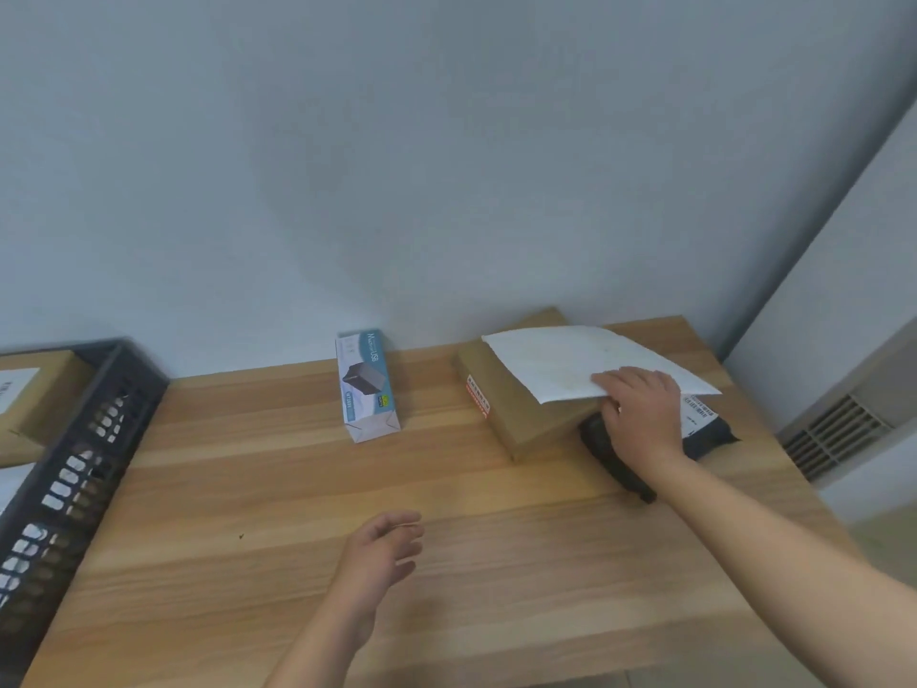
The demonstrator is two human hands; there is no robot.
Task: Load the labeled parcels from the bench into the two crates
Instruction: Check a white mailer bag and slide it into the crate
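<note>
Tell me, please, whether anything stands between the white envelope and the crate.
The small blue box, upright on the bench, stands between the envelope held by the right hand and the crate.

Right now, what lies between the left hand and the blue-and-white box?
Only bare bench separates the left hand from the blue-and-white box, in the head view.

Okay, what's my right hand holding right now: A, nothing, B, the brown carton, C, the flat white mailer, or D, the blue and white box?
C: the right hand pinches the near edge of the flat white mailer, tilted over the brown carton; the blue and white box stands apart, untouched.
</note>
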